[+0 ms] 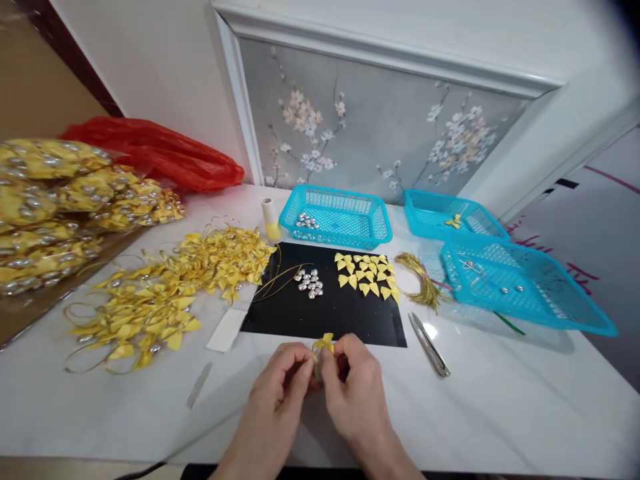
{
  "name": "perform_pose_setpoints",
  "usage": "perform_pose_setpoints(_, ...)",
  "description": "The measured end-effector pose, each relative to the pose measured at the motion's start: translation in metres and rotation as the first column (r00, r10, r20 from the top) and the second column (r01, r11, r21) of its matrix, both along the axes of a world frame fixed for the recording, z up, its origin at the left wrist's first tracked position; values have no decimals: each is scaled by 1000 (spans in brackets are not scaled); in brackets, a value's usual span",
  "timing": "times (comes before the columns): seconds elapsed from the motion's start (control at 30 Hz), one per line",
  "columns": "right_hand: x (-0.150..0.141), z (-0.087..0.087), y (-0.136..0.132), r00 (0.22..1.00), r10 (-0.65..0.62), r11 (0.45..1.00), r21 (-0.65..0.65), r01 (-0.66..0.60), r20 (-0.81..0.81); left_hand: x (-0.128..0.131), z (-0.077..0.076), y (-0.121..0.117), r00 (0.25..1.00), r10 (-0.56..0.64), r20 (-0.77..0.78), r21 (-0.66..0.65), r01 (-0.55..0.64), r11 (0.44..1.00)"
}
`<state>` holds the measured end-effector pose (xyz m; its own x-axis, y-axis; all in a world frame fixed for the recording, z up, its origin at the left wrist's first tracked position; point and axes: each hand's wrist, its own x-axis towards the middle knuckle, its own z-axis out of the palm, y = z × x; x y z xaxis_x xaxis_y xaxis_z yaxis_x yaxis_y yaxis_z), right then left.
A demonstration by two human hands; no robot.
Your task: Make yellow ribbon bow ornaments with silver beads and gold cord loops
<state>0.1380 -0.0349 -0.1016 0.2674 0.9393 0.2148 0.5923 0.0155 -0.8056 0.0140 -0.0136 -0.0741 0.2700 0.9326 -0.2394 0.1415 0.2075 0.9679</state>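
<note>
Bow [327,339], yellow, pinched in left fingers [301,376] and right fingers [329,373] — top poking out

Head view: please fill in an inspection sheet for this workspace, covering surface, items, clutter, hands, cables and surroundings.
Surface: white table, glossy, with a black mat on it.
Job's things: silver beads and yellow bows on the mat; gold cord bundle to its right.
Clutter: yellow heap at left; metal tool at right; blue baskets behind and right.
Hands: left hand and right hand pinch a small yellow piece; grip partly hidden.
Cables: black cable, lower left; ends not seen.
Surroundings: floral panel behind; red bag at left.
</note>
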Motion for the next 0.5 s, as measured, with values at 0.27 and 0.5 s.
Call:
perform_pose_setpoints(0.27,-1,2,-6,999,17,999,41,-16,-35,3,4,0,982,61,178,-243,-16,970)
perform_pose_setpoints(0.5,16,11,-19,974,196,981,39,-193,-114,0,13,2,941,183,286,-437,-41,898)
